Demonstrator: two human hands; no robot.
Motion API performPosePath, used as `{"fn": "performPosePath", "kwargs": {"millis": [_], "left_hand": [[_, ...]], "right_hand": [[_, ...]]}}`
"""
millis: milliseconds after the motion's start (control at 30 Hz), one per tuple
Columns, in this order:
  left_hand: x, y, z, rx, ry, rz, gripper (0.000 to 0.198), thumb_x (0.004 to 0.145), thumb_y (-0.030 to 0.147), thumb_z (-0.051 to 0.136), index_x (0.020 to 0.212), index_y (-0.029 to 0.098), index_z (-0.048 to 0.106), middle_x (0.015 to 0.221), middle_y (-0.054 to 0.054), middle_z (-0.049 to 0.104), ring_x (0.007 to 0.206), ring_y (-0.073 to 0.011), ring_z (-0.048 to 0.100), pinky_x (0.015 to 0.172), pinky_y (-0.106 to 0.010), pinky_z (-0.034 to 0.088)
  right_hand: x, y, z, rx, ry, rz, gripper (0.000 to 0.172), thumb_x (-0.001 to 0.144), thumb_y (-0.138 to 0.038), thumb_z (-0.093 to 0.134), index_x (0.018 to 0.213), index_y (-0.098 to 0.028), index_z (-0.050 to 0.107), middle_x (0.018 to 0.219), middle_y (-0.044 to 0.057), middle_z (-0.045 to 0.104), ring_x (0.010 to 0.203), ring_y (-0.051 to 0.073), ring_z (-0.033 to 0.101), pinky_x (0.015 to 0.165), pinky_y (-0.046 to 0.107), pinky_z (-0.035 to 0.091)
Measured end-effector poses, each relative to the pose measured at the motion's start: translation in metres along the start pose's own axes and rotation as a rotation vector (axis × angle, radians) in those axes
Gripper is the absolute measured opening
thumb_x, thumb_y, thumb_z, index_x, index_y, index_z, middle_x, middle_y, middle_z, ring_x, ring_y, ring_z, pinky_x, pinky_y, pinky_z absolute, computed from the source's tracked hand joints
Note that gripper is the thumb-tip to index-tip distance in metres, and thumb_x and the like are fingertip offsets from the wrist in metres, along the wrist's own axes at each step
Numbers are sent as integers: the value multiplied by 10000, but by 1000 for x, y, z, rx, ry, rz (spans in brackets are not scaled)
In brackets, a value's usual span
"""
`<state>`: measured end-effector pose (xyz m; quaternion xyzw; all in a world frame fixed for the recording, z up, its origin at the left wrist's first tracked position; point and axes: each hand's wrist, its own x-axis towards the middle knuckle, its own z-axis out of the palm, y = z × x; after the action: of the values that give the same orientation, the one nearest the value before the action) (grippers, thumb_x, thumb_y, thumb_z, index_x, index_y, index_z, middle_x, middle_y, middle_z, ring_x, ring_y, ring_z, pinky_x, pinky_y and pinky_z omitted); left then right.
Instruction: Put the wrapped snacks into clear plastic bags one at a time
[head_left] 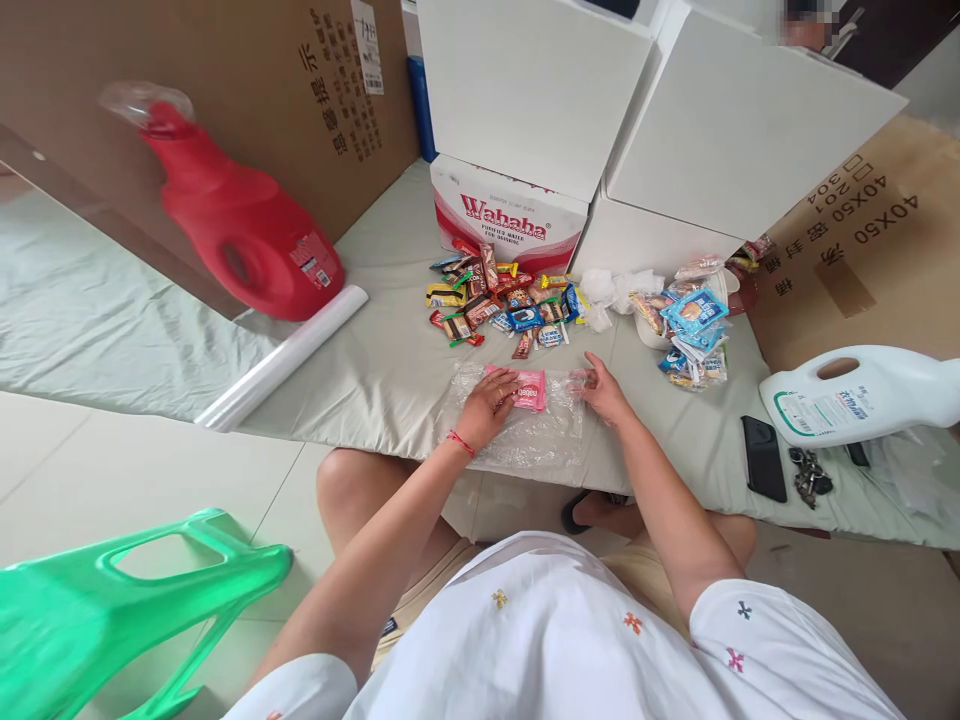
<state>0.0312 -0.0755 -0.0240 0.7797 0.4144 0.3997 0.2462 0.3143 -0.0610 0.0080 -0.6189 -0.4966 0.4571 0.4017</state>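
A pink snack packet (531, 390) lies inside a clear plastic bag (525, 435) spread flat on the grey cloth. My left hand (487, 405) rests on the bag with its fingers pressed onto the packet's left end. My right hand (604, 392) pinches the bag's upper right edge. Just beyond lies a heap of several wrapped snacks (499, 300). A second heap with blue packets (694, 325) sits to the right, with crumpled white plastic (619, 292) between the heaps.
A roll of clear film (285, 358) and a red detergent jug (240, 225) lie left. A Wahaha box (506, 215) and white boxes (727, 130) stand behind. A white jug (855, 395), black phone (763, 458) and keys (810, 478) lie right. A green stool (135, 595) is near left.
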Motion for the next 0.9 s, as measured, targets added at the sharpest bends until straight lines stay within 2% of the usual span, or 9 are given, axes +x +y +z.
{"fn": "performPosePath", "kwargs": {"millis": [100, 200, 300, 467, 533, 600, 700, 767, 900], "left_hand": [[0, -1, 0, 2, 0, 0, 349, 1039, 360, 486, 1244, 219, 731, 1386, -86, 688, 1408, -258, 543, 1203, -532, 444], [0, -1, -1, -2, -8, 11, 352, 1040, 353, 484, 1243, 207, 731, 1382, -96, 690, 1409, -258, 542, 1202, -524, 448], [-1, 0, 0, -4, -5, 18, 345, 1037, 343, 487, 1237, 208, 734, 1379, -93, 692, 1406, -254, 544, 1204, -519, 448], [-1, 2, 1, -8, 2, -16, 334, 1024, 334, 498, 1234, 228, 735, 1388, -76, 687, 1405, -251, 546, 1204, -530, 447], [0, 2, 0, -15, -10, -29, 336, 1014, 331, 504, 1228, 224, 740, 1385, -74, 690, 1403, -253, 548, 1203, -530, 449], [1, 2, -2, -20, -30, -38, 344, 1001, 314, 503, 1226, 216, 744, 1381, -76, 693, 1406, -254, 546, 1209, -524, 444], [5, 1, -9, -8, -95, -35, 378, 952, 233, 505, 1246, 208, 741, 1399, -77, 681, 1419, -258, 534, 1230, -515, 420], [8, 0, -14, 13, -156, -29, 414, 914, 189, 508, 1256, 211, 740, 1420, -73, 667, 1428, -263, 526, 1239, -516, 405], [12, -1, -21, 36, -237, -22, 412, 899, 198, 530, 1247, 240, 747, 1441, -57, 653, 1430, -262, 524, 1243, -517, 393]], "right_hand": [[2, -1, 4, 3, 29, 7, 521, 717, -446, 759, 1140, -145, 717, 754, 4, 632, 585, 96, 441, 541, 239, 367], [-7, 6, -7, -26, 89, 20, 414, 692, -523, 750, 888, -159, 735, 648, -24, 554, 540, 91, 375, 485, 237, 297], [-17, 11, -27, -69, 170, 35, 400, 671, -538, 747, 833, -173, 717, 602, -35, 524, 512, 96, 351, 468, 240, 273], [-43, -5, -35, -196, 293, -75, 279, 793, -464, 701, 867, -196, 714, 752, 22, 641, 643, 139, 510, 611, 268, 421], [-65, -17, -20, -318, 183, -255, 234, 902, -428, 638, 919, -211, 724, 811, 34, 663, 696, 157, 553, 685, 294, 467], [-90, -24, 3, -461, -51, -480, 216, 967, -404, 609, 962, -225, 729, 881, 54, 676, 807, 191, 593, 782, 335, 500], [-123, -18, 38, -678, -309, -688, 300, 909, -426, 735, 1140, -237, 717, 1050, 97, 682, 973, 260, 574, 900, 424, 503], [-136, -5, 54, -757, -338, -715, 318, 907, -389, 747, 1187, -242, 706, 1080, 106, 673, 983, 273, 552, 893, 443, 500], [-143, 17, 65, -736, -300, -712, 159, 996, -247, 605, 1082, -258, 738, 983, 85, 684, 945, 259, 535, 837, 427, 486]]}}
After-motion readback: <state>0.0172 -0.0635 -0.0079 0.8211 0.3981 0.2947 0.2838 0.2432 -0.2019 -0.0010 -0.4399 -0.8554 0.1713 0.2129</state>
